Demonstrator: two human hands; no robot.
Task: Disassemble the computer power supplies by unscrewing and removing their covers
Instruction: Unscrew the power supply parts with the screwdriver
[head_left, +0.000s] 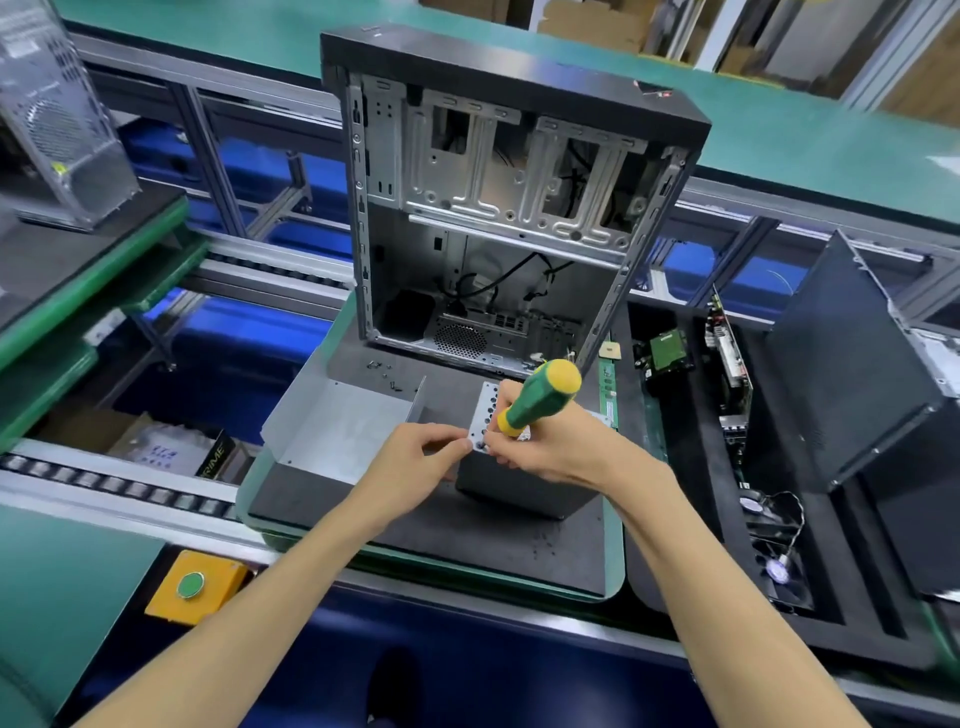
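— Where's the supply?

— On the dark mat (415, 525) right in front of me, standing on end just ahead of the open case (498, 218). The supply (524, 493) shows its dark side and a strip of its perforated top; my hands cover the rest of that top.

— What are your hands doing?

— My right hand (550, 449) is wrapped around the neck of the screwdriver (540, 397), the green and yellow handle tilting up and away to the right. The shaft and tip are hidden behind my fingers, so I can't say whether the tip sits in a screw. My left hand (415, 457) pinches at the top left corner of the supply, fingertips curled in — whatever is between them is too small to make out.

— And the cover?

— A bent grey sheet (337, 421) lies on the mat just left of the supply; I can't tell if it belongs to it. A few loose screws (384, 371) lie near the case's foot, tiny and blurred.

— Anything else?

— To the right a tray (675, 509) holds circuit boards (670, 353) and a black box (872, 374), cut off at the edge. A second case (52, 114) at far left is cropped. A yellow button box (195, 587) sits by the rail.
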